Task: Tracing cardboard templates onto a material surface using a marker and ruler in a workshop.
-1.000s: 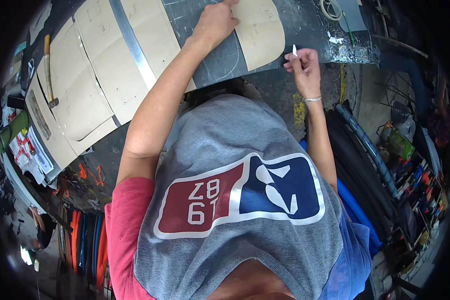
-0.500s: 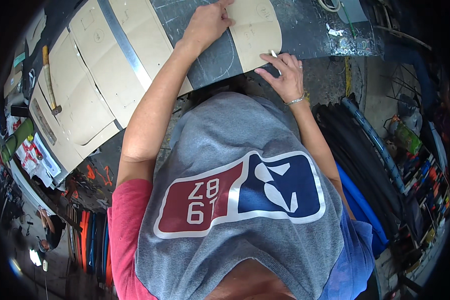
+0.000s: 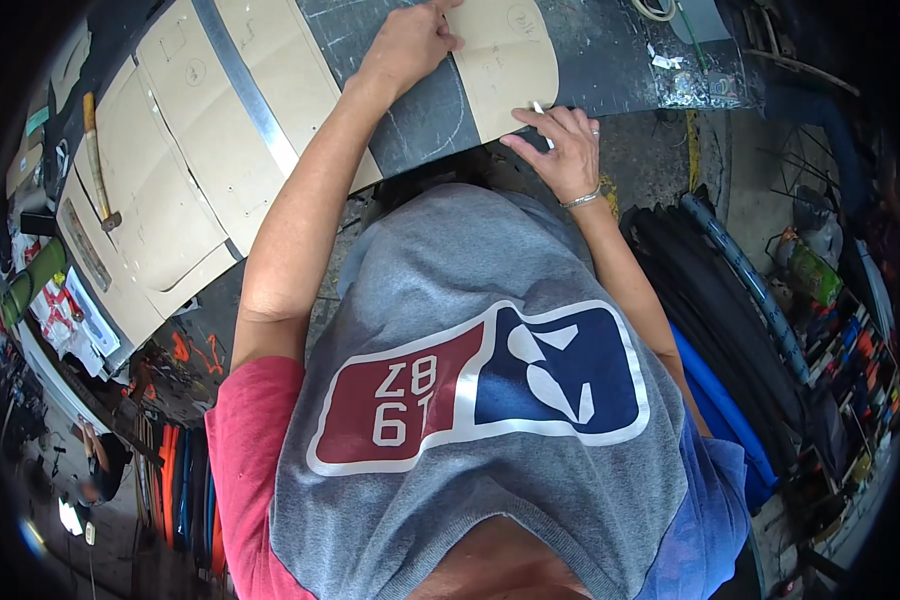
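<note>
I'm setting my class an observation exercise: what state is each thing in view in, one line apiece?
Left hand: fingers resting at the rounded cardboard's left edge
Right hand: fingers bent, at that cardboard's lower edge
White stick: held in the right hand
Rounded cardboard: flat, drawn on
Dark surface: marked with pale lines
Metal strip: lying flat
Hammer: lying down
Bracelet: worn, right wrist

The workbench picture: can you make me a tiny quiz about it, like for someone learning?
1. Which hand holds the small white stick: A) left or B) right?
2. Look at the hammer. True or false: a hand is holding it.
3. What colour is the piece with the rounded corner?

Key: 1. B, the right hand. 2. False; it lies on the workbench. 3. Tan.
</note>
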The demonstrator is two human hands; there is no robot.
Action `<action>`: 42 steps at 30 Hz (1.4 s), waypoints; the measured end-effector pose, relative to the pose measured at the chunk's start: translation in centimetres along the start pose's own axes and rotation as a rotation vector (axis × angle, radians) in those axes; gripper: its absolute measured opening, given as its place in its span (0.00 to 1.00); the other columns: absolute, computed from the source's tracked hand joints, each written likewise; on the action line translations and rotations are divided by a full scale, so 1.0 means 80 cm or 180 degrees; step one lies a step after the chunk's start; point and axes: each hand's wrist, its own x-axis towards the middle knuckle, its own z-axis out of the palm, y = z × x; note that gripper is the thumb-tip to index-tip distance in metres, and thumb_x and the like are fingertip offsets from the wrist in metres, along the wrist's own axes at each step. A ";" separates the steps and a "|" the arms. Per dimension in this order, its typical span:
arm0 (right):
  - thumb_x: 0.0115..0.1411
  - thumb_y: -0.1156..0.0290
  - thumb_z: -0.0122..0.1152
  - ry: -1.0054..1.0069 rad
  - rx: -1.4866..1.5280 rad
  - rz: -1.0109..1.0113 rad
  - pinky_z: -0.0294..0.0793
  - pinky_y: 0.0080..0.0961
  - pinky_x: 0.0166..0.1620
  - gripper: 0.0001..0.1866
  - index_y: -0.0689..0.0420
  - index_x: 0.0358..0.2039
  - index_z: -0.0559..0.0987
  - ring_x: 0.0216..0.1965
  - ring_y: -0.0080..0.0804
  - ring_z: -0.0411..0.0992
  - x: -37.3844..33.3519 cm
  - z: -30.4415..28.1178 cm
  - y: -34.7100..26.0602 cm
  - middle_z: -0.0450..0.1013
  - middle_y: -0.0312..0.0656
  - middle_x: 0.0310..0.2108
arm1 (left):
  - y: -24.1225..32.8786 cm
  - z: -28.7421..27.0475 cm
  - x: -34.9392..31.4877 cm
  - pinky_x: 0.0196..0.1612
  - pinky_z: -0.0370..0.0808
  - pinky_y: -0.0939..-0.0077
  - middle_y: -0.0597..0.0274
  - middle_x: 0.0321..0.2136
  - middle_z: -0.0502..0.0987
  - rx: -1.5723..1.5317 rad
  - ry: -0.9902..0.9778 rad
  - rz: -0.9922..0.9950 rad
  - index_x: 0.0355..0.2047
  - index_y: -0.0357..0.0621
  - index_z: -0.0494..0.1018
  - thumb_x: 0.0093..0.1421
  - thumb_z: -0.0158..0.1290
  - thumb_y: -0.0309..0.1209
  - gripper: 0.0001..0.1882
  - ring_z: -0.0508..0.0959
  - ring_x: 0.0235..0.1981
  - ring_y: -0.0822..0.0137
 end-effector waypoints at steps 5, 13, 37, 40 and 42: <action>0.47 0.52 0.76 0.0059 0.0021 -0.0006 0.64 0.32 0.41 0.20 0.43 0.41 0.85 0.36 0.33 0.71 -0.001 -0.003 0.000 0.76 0.31 0.33 | 0.019 -0.007 0.002 0.49 0.76 0.53 0.35 0.40 0.79 0.0200 -0.0179 -0.0226 0.58 0.42 0.72 0.53 0.64 0.35 0.31 0.79 0.46 0.40; 0.64 0.69 0.60 -0.0029 0.1088 0.0457 0.74 0.37 0.44 0.12 0.51 0.48 0.80 0.42 0.44 0.76 0.034 -0.031 -0.008 0.78 0.41 0.40 | 0.032 0.007 -0.005 0.50 0.78 0.58 0.47 0.53 0.75 0.1430 -0.0134 -0.0206 0.57 0.42 0.72 0.57 0.60 0.33 0.26 0.78 0.50 0.46; 0.57 0.61 0.66 -0.0243 0.0346 0.1012 0.78 0.28 0.42 0.16 0.43 0.47 0.84 0.33 0.37 0.80 0.238 0.019 0.068 0.81 0.43 0.35 | -0.021 0.025 -0.041 0.73 0.47 0.44 0.63 0.70 0.56 0.1370 0.0489 0.0691 0.69 0.52 0.59 0.40 0.61 0.67 0.58 0.52 0.72 0.53; 0.54 0.60 0.67 -0.0186 0.0565 0.1121 0.78 0.27 0.42 0.19 0.39 0.49 0.84 0.31 0.32 0.79 0.230 0.019 0.069 0.81 0.41 0.32 | -0.023 0.026 -0.042 0.73 0.47 0.45 0.62 0.70 0.56 0.1316 0.0488 0.0731 0.68 0.51 0.60 0.39 0.62 0.67 0.59 0.52 0.72 0.54; 0.53 0.59 0.69 0.0033 0.0523 0.0941 0.78 0.25 0.43 0.21 0.38 0.49 0.84 0.31 0.28 0.79 0.228 0.022 0.070 0.80 0.38 0.28 | -0.023 0.027 -0.041 0.73 0.47 0.45 0.62 0.70 0.56 0.1291 0.0487 0.0746 0.68 0.51 0.60 0.39 0.62 0.67 0.59 0.52 0.72 0.54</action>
